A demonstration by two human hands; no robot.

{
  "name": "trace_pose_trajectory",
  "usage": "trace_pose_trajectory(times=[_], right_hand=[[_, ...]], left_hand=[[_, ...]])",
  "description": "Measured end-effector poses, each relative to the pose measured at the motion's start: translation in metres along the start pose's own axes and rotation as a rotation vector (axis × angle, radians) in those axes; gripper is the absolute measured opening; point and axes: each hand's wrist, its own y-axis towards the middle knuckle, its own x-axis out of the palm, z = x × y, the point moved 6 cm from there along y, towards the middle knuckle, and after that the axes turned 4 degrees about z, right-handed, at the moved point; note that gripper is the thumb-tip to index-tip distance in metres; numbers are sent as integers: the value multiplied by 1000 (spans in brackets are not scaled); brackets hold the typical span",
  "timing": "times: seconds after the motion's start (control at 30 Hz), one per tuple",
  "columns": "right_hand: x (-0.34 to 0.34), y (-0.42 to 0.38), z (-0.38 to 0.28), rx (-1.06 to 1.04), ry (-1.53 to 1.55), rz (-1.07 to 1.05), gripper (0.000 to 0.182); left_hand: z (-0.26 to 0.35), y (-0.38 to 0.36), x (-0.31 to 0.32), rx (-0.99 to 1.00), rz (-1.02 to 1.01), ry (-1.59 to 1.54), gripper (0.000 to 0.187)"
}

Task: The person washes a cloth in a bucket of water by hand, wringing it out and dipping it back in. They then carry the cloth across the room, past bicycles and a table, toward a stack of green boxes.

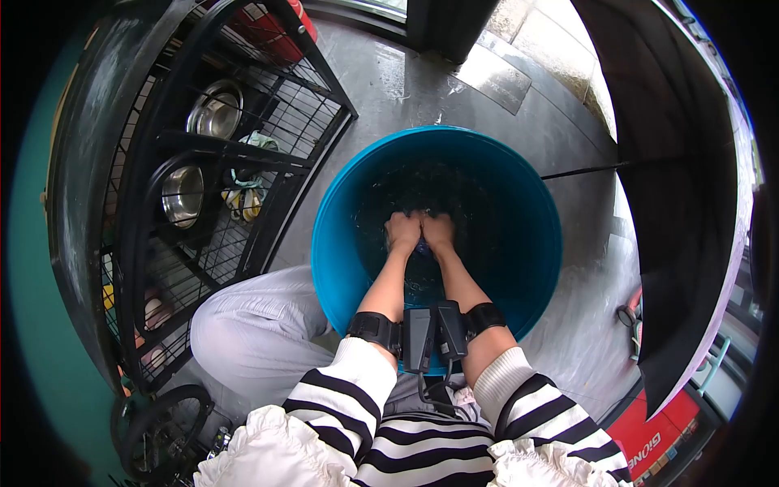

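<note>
A large blue tub [334,235] stands on the floor in front of me, with dark, rippling water [430,183] inside. Down in it, my left hand [403,232] and my right hand [438,230] are side by side at the water, both closed with the knuckles up. A small bluish patch shows between and below my wrists, but what my fingers hold is hidden by the hands and the dark water. Black straps with boxy grey devices [419,337] sit on my forearms above the tub's near rim.
A black wire cage [268,162] at the left holds two metal bowls [183,197]. An open black umbrella [673,203] lies to the right, its shaft [580,170] reaching the tub. A red box [657,434] is at lower right. The grey floor [381,89] looks wet.
</note>
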Motion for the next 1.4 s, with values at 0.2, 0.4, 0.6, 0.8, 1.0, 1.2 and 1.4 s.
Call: trace_pose_trajectory(times=[0.2, 0.4, 0.6, 0.8, 1.0, 1.2, 1.4], right_hand=[[-2, -1, -23, -370, -307, -129, 48], [5, 8, 11, -80, -62, -28, 62], [17, -11, 5, -102, 330, 18, 65], [-1, -24, 3, 60, 187, 50, 56], [-2, -12, -5, -117, 5, 34, 48], [-7, -8, -23, -361, -317, -199, 47], [-2, -1, 0, 17, 165, 120, 64]], left_hand=[[-5, 7, 4, 37, -172, 382, 38], [-17, 8, 1, -194, 16, -19, 35], [3, -11, 14, -272, -169, -433, 37], [1, 5, 6, 9, 8, 58, 41], [5, 2, -4, 39, 26, 106, 45], [4, 13, -2, 161, -63, 464, 39], [-21, 20, 9, -225, 177, -334, 40]])
